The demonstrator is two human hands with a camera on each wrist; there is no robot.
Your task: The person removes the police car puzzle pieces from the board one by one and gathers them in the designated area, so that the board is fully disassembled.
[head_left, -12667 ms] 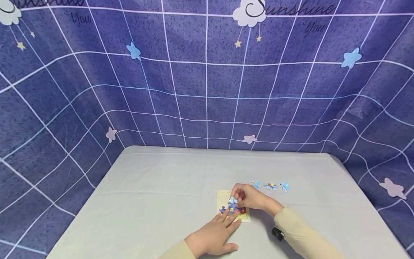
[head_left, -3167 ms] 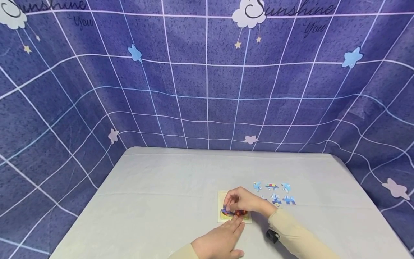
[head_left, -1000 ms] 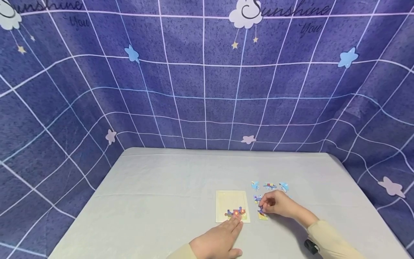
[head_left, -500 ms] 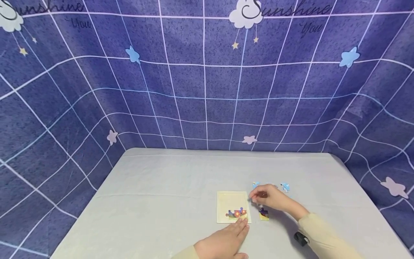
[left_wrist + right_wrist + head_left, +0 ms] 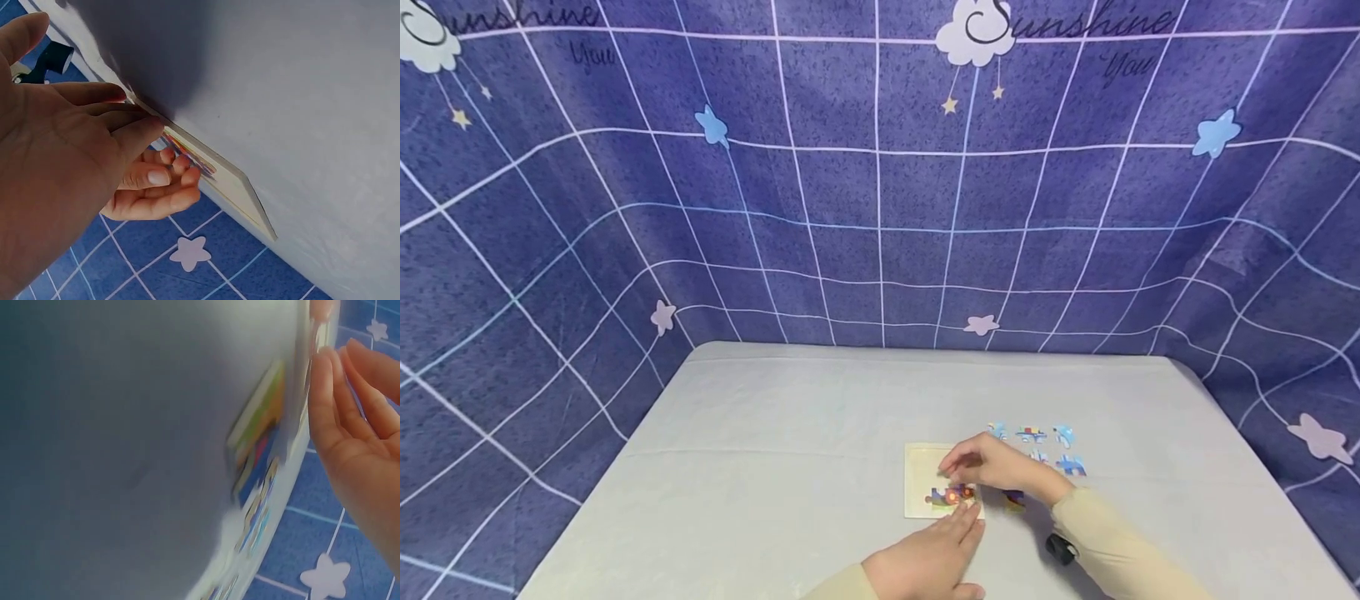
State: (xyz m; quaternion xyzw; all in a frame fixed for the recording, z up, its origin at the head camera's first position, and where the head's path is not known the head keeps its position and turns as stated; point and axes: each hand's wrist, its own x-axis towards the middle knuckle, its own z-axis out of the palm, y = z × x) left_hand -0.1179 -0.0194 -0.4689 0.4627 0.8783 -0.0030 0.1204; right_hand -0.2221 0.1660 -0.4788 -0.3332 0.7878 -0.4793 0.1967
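A pale puzzle tray [image 5: 917,462] lies on the table in the head view. Joined jigsaw pieces [image 5: 942,498] with red, blue and yellow print sit at its lower right. My left hand [image 5: 925,557] rests with straight fingers on the tray's near edge; the left wrist view shows those fingers at the tray's rim [image 5: 240,187]. Over the tray hovers my right hand [image 5: 996,462], its loosely bent fingertips close above the pieces. In the right wrist view no piece shows between the fingers of the right hand [image 5: 356,431]. The fingertips' contact with the pieces is unclear.
Right of the tray, a loose blue and yellow jigsaw piece [image 5: 1013,502] lies partly behind the right arm. Farther back are several light-blue pieces [image 5: 1071,465] in rows. A purple gridded curtain [image 5: 880,192] surrounds the table [image 5: 775,467] at the back and sides.
The right hand laid a piece on the table right of the tray, then moved left over the tray. Since the first frame, several pieces have gone from tray to table. The left hand shifted slightly right.
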